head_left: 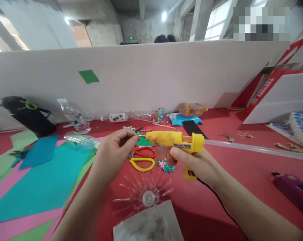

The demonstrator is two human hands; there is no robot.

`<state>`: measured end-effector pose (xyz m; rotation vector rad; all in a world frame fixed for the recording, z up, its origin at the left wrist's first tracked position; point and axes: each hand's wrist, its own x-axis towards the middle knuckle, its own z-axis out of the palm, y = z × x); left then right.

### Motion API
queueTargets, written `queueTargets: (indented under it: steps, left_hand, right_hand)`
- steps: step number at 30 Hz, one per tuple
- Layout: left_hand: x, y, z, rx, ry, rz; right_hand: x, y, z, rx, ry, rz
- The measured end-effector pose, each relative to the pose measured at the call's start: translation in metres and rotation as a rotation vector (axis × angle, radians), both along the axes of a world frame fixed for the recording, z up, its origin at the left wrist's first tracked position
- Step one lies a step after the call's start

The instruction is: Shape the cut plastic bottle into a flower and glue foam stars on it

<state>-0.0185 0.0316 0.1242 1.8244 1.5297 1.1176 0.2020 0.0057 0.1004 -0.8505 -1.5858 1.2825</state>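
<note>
Glue gun (163,137), held above the red desk (251,174) by the right grip (195,162) wrapped round its handle (189,175); probably light, stiff, best held there, away from the nozzle (142,136). Green star (137,134), pinched in the left grip (115,150) beside the nozzle; likely thin, bendable.

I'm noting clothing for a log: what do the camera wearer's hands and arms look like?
The left hand and right hand are gloveless. No sleeve, watch or bracelet shows on the left arm or right arm. Part of the right hand is hidden, so rings there cannot be judged.
</note>
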Motion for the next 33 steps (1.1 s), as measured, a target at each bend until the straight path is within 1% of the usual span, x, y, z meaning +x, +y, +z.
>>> queueTargets:
  steps: [7, 14, 20, 24, 27, 30, 33]
  left_hand:
    - [0.007, -0.006, 0.005, -0.001, -0.044, 0.031]
    - [0.006, -0.008, 0.006, -0.018, -0.056, 0.039]
    - [0.007, -0.009, 0.007, -0.020, -0.068, 0.034]
    - [0.008, -0.009, 0.008, -0.003, -0.049, 0.041]
    - [0.006, -0.009, 0.007, 0.023, -0.028, 0.039]
    - [0.005, -0.009, 0.005, 0.070, 0.015, 0.031]
    - [0.007, -0.011, 0.005, 0.216, 0.155, 0.021]
  right_hand:
    - [-0.005, -0.002, -0.005, -0.042, 0.002, -0.105]
    - [-0.003, 0.000, -0.007, -0.041, -0.008, -0.060]
    - [-0.004, -0.001, -0.009, -0.106, 0.023, -0.051]
    - [-0.004, -0.001, -0.009, -0.108, 0.010, -0.050]
    - [-0.004, 0.000, -0.009, -0.110, 0.006, -0.061]
    - [-0.005, 0.000, -0.006, -0.055, -0.006, -0.055]
    - [-0.007, -0.003, 0.000, 0.045, -0.062, -0.106]
